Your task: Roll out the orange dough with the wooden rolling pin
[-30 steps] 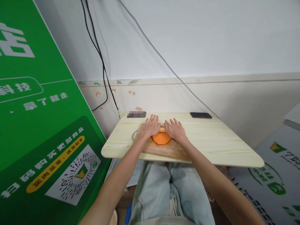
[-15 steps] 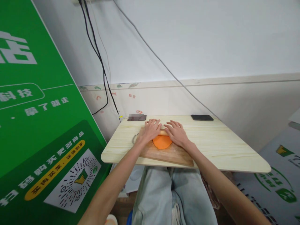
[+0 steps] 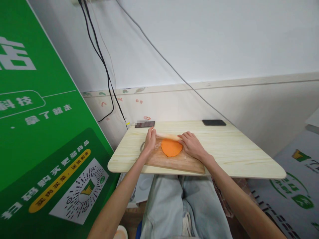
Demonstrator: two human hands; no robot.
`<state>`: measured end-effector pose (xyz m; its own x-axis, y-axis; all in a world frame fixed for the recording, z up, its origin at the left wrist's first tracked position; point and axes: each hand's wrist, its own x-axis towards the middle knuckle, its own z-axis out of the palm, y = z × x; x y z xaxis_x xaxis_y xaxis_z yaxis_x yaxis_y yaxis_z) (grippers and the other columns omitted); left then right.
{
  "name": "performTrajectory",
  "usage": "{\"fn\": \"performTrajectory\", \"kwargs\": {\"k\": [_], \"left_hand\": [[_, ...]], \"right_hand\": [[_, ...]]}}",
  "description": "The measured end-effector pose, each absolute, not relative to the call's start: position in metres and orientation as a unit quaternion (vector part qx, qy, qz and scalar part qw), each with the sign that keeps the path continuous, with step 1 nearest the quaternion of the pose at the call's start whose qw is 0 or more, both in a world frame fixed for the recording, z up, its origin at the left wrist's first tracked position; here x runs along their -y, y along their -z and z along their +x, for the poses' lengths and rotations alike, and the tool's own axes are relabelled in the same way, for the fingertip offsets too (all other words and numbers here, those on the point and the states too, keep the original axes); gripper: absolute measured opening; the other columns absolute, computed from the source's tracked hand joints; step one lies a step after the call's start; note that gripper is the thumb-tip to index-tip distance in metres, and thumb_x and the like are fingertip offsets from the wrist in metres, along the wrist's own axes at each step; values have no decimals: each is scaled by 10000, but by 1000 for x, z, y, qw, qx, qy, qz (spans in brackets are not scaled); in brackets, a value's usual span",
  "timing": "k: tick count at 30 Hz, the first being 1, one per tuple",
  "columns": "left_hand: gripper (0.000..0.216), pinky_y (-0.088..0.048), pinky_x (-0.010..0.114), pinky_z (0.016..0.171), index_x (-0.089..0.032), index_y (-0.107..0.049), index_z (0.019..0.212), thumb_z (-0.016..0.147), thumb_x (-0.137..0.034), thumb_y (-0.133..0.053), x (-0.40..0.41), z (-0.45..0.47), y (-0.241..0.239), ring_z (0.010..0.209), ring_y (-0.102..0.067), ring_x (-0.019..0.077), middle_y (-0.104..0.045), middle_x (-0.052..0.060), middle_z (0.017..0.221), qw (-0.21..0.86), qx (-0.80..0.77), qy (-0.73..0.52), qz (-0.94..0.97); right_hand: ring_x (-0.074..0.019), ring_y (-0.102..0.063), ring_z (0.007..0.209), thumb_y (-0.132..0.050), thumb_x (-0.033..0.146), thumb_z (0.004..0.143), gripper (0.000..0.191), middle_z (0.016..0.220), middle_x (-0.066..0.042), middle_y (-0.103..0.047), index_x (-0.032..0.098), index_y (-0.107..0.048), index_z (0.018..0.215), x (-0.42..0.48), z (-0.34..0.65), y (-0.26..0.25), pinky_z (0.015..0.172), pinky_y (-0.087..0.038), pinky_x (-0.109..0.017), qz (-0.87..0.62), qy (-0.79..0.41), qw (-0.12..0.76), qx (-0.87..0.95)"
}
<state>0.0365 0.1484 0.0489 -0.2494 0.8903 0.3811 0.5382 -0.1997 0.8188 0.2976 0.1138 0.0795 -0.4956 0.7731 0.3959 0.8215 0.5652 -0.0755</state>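
A pale wooden rolling pin [image 3: 167,136] spans the space between my two hands, just beyond the dough. My left hand [image 3: 150,140] is closed round its left end, and my right hand [image 3: 191,143] has its fingers wrapped over the right end. On the wooden cutting board [image 3: 174,163] lies a flat, roundish sheet of orange dough [image 3: 171,148], with neither hand on it. Light flour-like smears show on the board beside the dough. A metal ring handle [image 3: 142,146] sticks out at the board's left side, partly hidden by my left hand.
The light wood table [image 3: 244,156] stands against the wall. Along its back edge lie a dark phone [image 3: 145,124] at left and a black phone [image 3: 214,122] at right. Cables [image 3: 109,79] hang down the wall. A green printed panel [image 3: 57,132] rises on the left.
Both hands went from lying with spread fingers over the rolling pin to gripping its ends. My left hand moved left and the pin shifted away, uncovering more of the orange dough.
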Motion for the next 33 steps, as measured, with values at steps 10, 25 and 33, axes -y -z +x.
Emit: {"fn": "performTrajectory", "kwargs": {"k": [10, 25, 33], "left_hand": [[776, -346, 483, 1334, -266, -484, 1645, 990, -637, -672, -115, 35, -63, 1564, -487, 310, -525, 118, 1689, 223, -391, -349, 822], [934, -356, 578, 1287, -290, -540, 1617, 836, -718, -821, -94, 46, -76, 1469, -501, 376, -580, 116, 1596, 79, -446, -206, 867], [1002, -313, 578, 1301, -361, -479, 1655, 813, -803, -794, -92, 45, -76, 1518, -457, 372, -505, 89, 1679, 82, -423, -176, 885]], "right_hand": [[-256, -675, 1179, -349, 316, 1177, 403, 1361, -143, -691, 170, -579, 1474, -119, 282, -82, 866, -494, -320, -651, -20, 248, 717], [-256, -713, 1173, -323, 336, 1186, 408, 1431, -134, -673, 194, -572, 1476, -109, 270, -83, 828, -508, -324, -662, -24, 245, 708], [-242, -725, 1126, -333, 334, 1189, 389, 1360, -124, -696, 202, -582, 1456, -107, 268, -85, 815, -495, -305, -660, 0, 211, 721]]}}
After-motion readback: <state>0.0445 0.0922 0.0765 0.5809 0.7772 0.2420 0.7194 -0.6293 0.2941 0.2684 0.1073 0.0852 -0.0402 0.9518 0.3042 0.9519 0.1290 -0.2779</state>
